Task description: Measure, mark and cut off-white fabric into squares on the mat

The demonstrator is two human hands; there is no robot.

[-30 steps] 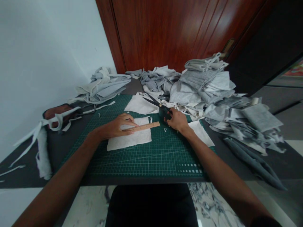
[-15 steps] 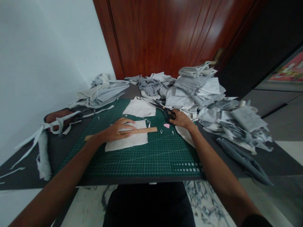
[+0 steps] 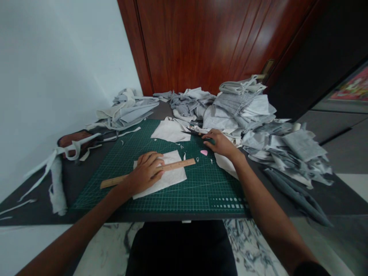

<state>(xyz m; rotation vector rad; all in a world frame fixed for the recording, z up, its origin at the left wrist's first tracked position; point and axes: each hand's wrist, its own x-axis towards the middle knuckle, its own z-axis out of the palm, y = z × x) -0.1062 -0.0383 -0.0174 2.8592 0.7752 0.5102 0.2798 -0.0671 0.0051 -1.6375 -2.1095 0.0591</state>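
My left hand [image 3: 148,171] rests on a wooden ruler [image 3: 181,164], with the thumb on the near side and the fingers on the far side. Under both lies a white cloth piece [image 3: 175,175], tilted on the green cutting mat [image 3: 184,199]. My right hand [image 3: 221,145] grips black scissors [image 3: 193,133] at the handle end, which it mostly hides; the blades point left over the edge of another white cloth piece [image 3: 168,130]. A pink chalk-like piece [image 3: 204,152] sits just below my right hand.
Grey and white fabric is heaped at the back right [image 3: 244,103], with more cloth [image 3: 126,111] at the back left. White strips [image 3: 51,163] and a brown pouch-like item [image 3: 75,142] lie left. Dark rolled cloth [image 3: 296,195] is at the right. Small scraps dot the mat.
The ruler and the cloth under my left hand have turned and shifted toward me. My right hand has moved slightly up and left, and the scissors lie flatter, their handles now mostly covered.
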